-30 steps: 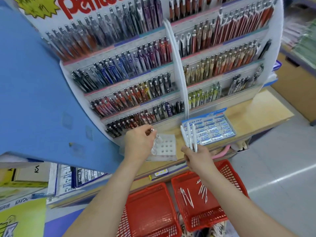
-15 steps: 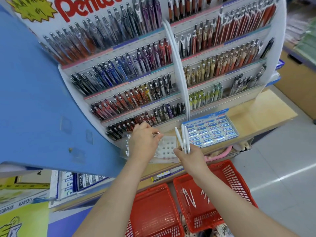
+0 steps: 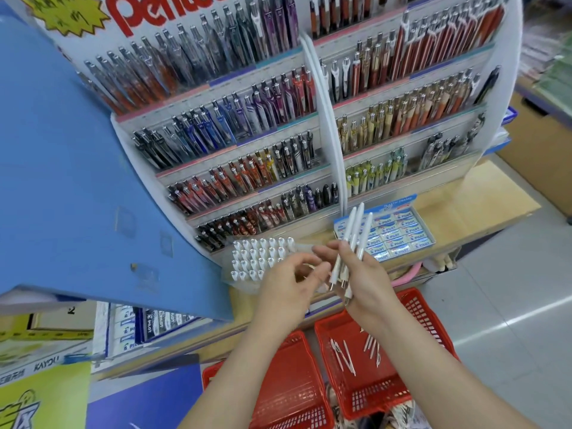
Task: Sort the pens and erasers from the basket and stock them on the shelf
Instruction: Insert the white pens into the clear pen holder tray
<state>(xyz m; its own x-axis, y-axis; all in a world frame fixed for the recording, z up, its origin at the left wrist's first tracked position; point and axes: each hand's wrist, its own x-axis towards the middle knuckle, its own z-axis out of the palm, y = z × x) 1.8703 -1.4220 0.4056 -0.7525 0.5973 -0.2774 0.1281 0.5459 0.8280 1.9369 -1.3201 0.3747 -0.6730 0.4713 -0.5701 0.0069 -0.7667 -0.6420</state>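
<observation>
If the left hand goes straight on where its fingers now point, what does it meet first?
Probably the white pens held in the right hand: the left hand points its fingers right, toward their lower ends nearby. With one view, depth is uncertain.

We see a wooden counter (image 3: 470, 199) carrying a tall pen display rack (image 3: 328, 128) along its far side, a box of erasers (image 3: 397, 204) near right, and a clear tray of white pens (image 3: 240, 281) just left.
</observation>
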